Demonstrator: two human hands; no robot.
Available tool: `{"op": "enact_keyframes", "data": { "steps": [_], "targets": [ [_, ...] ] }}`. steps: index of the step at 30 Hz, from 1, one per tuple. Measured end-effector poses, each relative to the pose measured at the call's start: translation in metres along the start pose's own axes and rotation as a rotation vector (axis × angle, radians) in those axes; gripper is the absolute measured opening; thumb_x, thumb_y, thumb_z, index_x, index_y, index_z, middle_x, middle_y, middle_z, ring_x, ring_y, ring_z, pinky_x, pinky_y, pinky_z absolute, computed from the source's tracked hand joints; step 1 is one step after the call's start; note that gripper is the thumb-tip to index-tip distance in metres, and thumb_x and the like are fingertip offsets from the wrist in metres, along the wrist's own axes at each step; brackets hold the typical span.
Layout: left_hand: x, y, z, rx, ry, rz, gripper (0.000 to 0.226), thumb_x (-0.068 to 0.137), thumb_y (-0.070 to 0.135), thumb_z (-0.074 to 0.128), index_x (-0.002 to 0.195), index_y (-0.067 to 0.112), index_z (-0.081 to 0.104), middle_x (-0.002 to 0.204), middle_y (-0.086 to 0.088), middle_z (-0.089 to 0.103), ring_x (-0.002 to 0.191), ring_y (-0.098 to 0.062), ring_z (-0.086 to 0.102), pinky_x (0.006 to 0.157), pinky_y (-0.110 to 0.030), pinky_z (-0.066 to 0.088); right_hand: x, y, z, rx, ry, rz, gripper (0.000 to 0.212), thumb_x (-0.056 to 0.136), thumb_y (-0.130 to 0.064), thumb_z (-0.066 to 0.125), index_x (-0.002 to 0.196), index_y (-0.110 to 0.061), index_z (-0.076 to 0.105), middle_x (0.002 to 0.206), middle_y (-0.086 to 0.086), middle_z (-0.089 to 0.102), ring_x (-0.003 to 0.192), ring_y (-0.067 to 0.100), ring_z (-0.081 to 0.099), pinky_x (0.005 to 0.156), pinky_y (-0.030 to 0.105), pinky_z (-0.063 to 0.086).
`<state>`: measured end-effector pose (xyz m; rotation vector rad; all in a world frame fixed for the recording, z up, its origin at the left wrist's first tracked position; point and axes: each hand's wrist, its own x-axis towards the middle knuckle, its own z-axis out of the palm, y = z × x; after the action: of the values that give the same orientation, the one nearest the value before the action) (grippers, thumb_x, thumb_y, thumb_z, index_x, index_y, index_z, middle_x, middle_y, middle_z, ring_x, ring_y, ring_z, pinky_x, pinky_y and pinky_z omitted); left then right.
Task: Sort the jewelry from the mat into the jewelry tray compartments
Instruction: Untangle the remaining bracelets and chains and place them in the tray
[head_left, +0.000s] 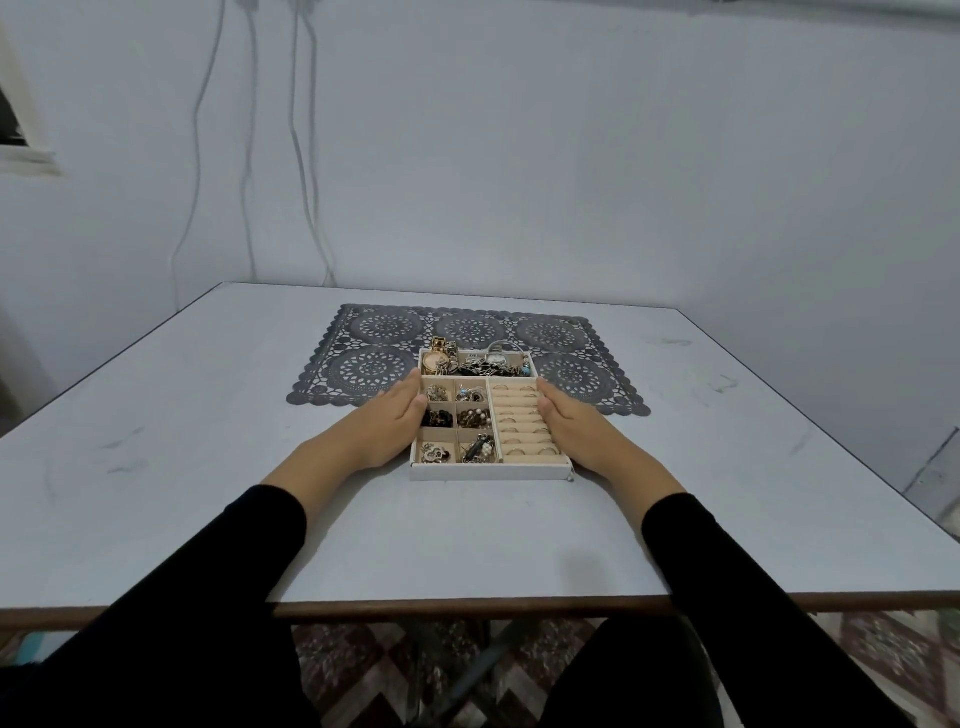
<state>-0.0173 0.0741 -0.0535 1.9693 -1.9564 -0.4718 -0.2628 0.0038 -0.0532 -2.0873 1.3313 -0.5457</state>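
Flanking the jewelry tray (491, 472), the left hand (392, 423) and right hand (571, 423) press flat, uncurled, against its side walls, apparently touching.

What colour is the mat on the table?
The mat is dark grey, with lacy round cut-outs; the head view shows it.

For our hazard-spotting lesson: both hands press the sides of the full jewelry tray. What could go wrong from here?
1. The left hand and right hand press flat on the tray sides; if lifted so, it might slip or tilt.
2. The watches are heaped above the rim of the far compartment and could spill.
3. The tray's far end lies on the lace mat; sliding it may drag the mat.
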Motion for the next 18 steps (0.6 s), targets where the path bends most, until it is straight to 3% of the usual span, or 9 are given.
{"op": "enact_keyframes", "data": {
  "steps": [11,14,16,18],
  "targets": [
    [-0.002,0.003,-0.001,-0.041,0.029,0.006,0.054,0.107,0.034,0.015,0.156,0.015,0.002,0.164,0.001,0.002,0.151,-0.013,0.007,0.117,-0.022,0.004,-0.002,0.001,0.001,0.023,0.016,-0.012,0.050,0.103,-0.039,0.027,0.151,-0.025,0.024,0.154,-0.002,0.031,0.140,0.017,0.031,0.111,0.029,0.024],
    [-0.009,0.008,-0.002,-0.058,0.051,0.007,0.055,0.107,0.037,0.017,0.157,0.016,0.006,0.164,0.002,0.006,0.150,-0.014,0.009,0.119,-0.027,0.006,-0.011,-0.006,-0.004,0.039,0.020,-0.036,0.045,0.104,-0.036,0.029,0.147,-0.024,0.032,0.144,-0.006,0.043,0.130,0.013,0.041,0.101,0.023,0.033],
    [-0.018,0.012,-0.004,-0.107,0.049,0.004,0.053,0.107,0.038,0.019,0.156,0.019,0.014,0.162,0.005,0.016,0.150,-0.016,0.013,0.117,-0.027,0.012,-0.024,-0.012,-0.009,0.078,0.005,-0.073,0.039,0.104,-0.034,0.031,0.141,-0.029,0.040,0.126,-0.014,0.051,0.119,0.008,0.048,0.087,0.017,0.036],
    [-0.034,0.016,-0.009,-0.209,0.058,0.022,0.045,0.107,0.037,0.022,0.149,0.028,0.030,0.150,0.012,0.037,0.143,-0.014,0.030,0.106,-0.024,0.026,-0.043,-0.017,-0.009,0.082,-0.006,-0.074,0.036,0.103,-0.038,0.033,0.138,-0.034,0.042,0.119,-0.023,0.047,0.110,0.001,0.049,0.085,0.016,0.033]
  ]
}}
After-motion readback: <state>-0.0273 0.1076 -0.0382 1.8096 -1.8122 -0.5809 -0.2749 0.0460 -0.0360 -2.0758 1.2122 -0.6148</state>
